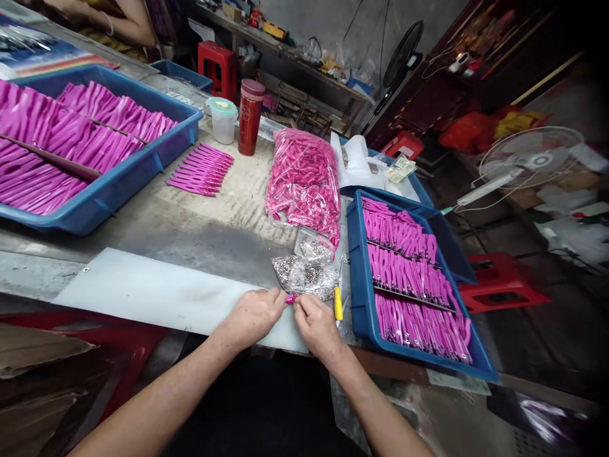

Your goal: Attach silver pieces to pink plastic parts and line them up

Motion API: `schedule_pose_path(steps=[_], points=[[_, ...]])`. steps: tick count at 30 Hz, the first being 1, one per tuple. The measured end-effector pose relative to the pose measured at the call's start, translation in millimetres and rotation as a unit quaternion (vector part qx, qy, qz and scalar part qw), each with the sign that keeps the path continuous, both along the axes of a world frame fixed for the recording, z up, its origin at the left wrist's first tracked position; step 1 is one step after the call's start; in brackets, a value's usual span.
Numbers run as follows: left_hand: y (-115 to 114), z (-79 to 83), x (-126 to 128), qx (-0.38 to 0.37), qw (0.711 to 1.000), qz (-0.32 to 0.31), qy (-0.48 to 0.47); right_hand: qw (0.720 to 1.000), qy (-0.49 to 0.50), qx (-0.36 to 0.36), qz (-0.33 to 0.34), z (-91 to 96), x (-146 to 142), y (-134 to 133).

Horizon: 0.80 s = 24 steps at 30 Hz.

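Observation:
Over the front edge of a white board point(157, 285), my left hand point(257, 312) is closed round a pink plastic piece point(290, 299), most of it covered by the fingers. My right hand point(314, 322) pinches the other end of this piece; anything smaller in its fingertips is hidden. Just beyond both hands lies a heap of small metal parts point(285, 271) with a clear plastic bag point(311, 271) on it. A tool with a yellow handle point(338, 303) lies right of my right hand.
Blue trays of pink pieces stand left point(185, 130) and right point(360, 279). Behind the metal parts sits a clear bag of pink parts point(304, 178). A row of pink pieces point(202, 170), a lidded cup point(223, 120) and a red flask point(250, 117) are farther back. A co-worker's arm point(128, 22) shows upper left.

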<state>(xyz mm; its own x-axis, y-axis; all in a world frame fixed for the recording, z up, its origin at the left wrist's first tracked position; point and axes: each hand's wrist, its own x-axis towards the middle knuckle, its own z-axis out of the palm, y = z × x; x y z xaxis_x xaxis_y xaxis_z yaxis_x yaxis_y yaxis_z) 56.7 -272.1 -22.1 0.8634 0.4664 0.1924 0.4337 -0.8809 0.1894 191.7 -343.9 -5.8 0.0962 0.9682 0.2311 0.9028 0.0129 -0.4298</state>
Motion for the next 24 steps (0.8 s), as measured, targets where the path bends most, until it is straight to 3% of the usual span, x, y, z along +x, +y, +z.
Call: schedule_pose_path(steps=[9, 19, 24], points=[[2, 5.3, 0, -0.005, 1.0, 0.016, 0.001, 0.998, 0.025, -0.042, -0.041, 4.7, 4, -1], [3, 7.5, -4, 0.02, 0.997, 0.01, -0.078, 0.996, 0.068, 0.027, -0.053, 19.8, 5, -7], [0, 14.2, -6, 0.036, 0.994, 0.002, -0.099, 0.99, 0.133, -0.02, -0.039, 20.4, -3, -4]])
